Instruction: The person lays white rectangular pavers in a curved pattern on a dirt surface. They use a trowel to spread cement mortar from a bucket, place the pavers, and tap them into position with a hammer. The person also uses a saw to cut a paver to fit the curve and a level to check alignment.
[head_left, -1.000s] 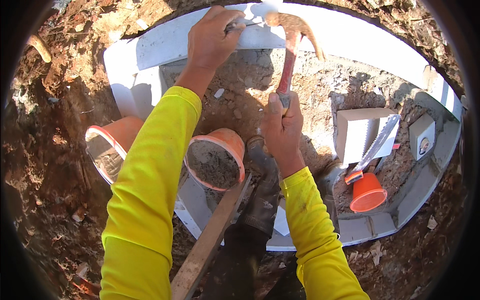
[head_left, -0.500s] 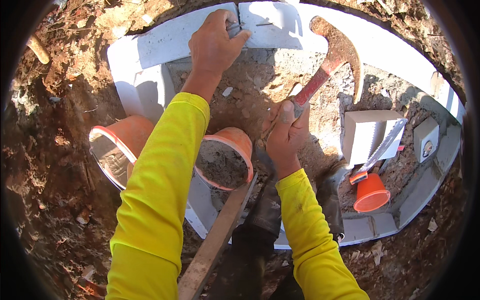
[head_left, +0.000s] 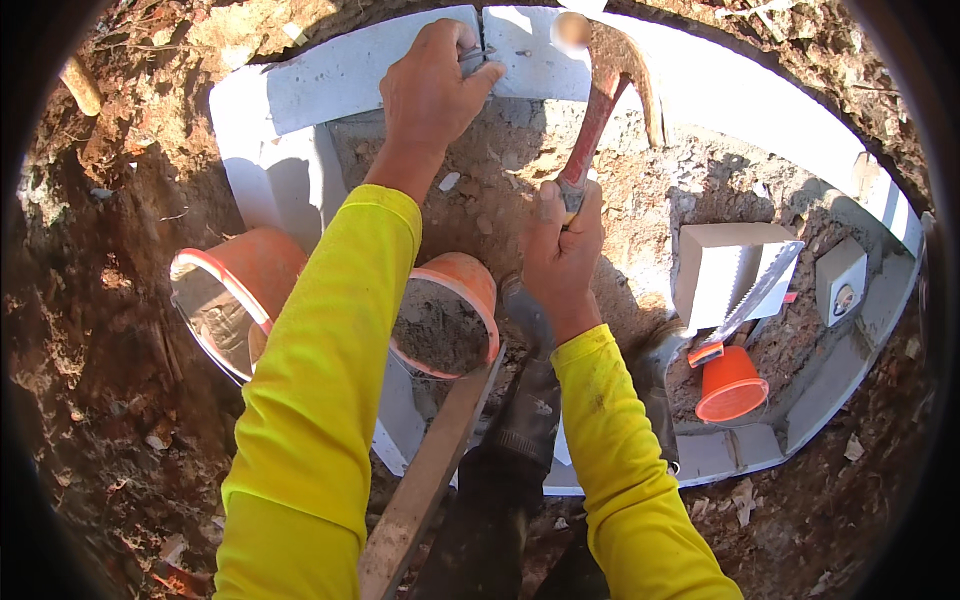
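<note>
left hand: above the seam between two white blocks, thumb and forefinger pinching a thin grey metal pin; the left hand (head_left: 430,105) rests close over the left block (head_left: 335,75).
pin: the thin grey metal pin (head_left: 476,57) lies crosswise at the seam, mostly hidden by the fingers.
right hand: fingers wrapped round the lower handle of a hammer; the right hand (head_left: 565,250) is over bare soil.
hammer: the hammer (head_left: 606,88) tilts up and away, red-handled, its rusty claw pointing right; its striking face appears over the right block (head_left: 690,70), apart from the pin.
sleeves: bright yellow on both forearms.
buckets: two orange buckets with grey mix inside, one (head_left: 270,255) left of the left forearm, one (head_left: 462,272) between the arms.
plank: a wooden plank (head_left: 425,490) runs from the lower edge up to the middle bucket's rim.
saw: a toothed saw (head_left: 757,293) leans on a pale block (head_left: 702,275), a small orange bucket (head_left: 733,375) beside its handle.
</note>
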